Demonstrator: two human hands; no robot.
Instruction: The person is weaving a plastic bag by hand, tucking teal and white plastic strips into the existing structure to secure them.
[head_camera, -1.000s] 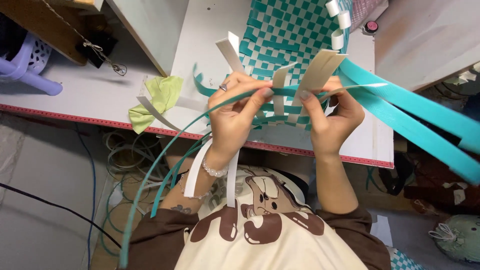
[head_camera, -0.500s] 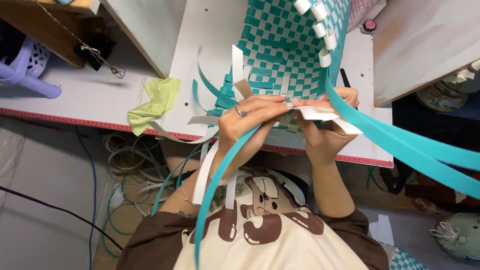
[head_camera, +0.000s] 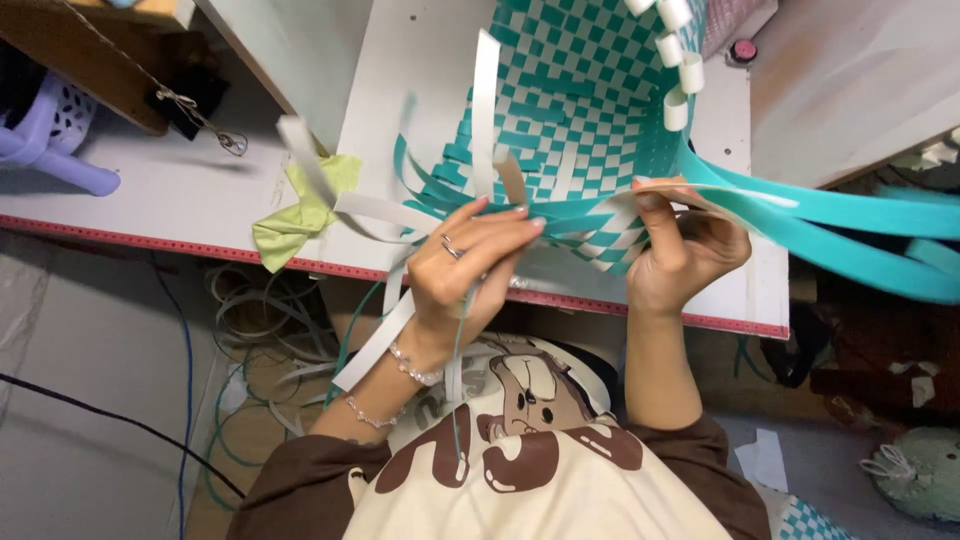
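White worktable (head_camera: 180, 195) fills the upper view, red-edged along its near side, with grey panels leaning at its back. On it, right of centre, lies a half-woven basket (head_camera: 575, 110) in teal and white checker weave, its open end turned toward the person, with white strip ends curled into loops along the upper right rim.

Long teal strips (head_camera: 850, 225) run from the basket's near edge off to the right, past the table edge. More loose ends, teal and white, fan out from the weave on the left; one white strip (head_camera: 484, 110) stands up straight from it.

Left hand (head_camera: 465, 275), ring and bead bracelets on it, sits at the basket's near edge, fingers stretched flat and pressed on the teal strips there; a thin teal strip and white strips hang down past its wrist toward the lap. Right hand (head_camera: 685, 255) is just beside it to the right, apart from it, thumb and fingers pinched on a pale strip end (head_camera: 670, 190) at the weave's edge.

Yellow-green cloth (head_camera: 300, 215) crumpled on the table left of the basket. Lilac plastic stool (head_camera: 45, 140) at far left. Coiled strips and cables (head_camera: 250, 330) on the floor under the table. Small red-capped object (head_camera: 742, 50) at the back right.
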